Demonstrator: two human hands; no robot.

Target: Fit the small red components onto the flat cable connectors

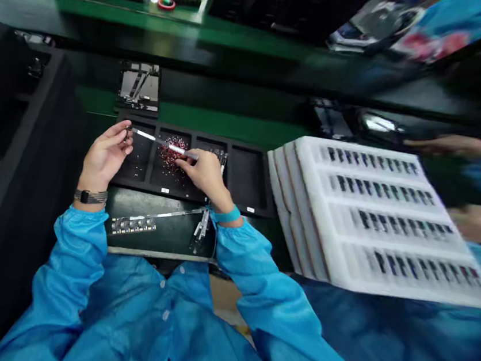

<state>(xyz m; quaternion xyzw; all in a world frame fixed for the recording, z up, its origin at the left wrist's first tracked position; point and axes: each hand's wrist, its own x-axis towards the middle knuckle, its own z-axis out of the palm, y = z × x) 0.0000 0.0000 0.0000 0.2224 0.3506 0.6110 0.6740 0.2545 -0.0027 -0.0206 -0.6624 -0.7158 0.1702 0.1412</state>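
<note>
My left hand (108,149) is raised over the left end of a black compartment tray (148,184). Its thumb and fingertips pinch a small dark part (129,128) with a thin pale strip (144,134) running out to the right. My right hand (207,175) is closed on slim silver tweezers (177,149), which point left toward that strip. Whether their tips touch it, I cannot tell. Under the tweezers, a heap of tiny red and silver parts (172,158) fills one compartment. A few tiny bits lie in the compartment to its left.
In front of the tray lie a strip of small circuit boards (133,225) and some thin flex strips (201,228). White foam trays (384,214) holding rows of small parts stand at right, beside a co-worker's blurred hands (479,223). Black foam bins (32,139) rise at left.
</note>
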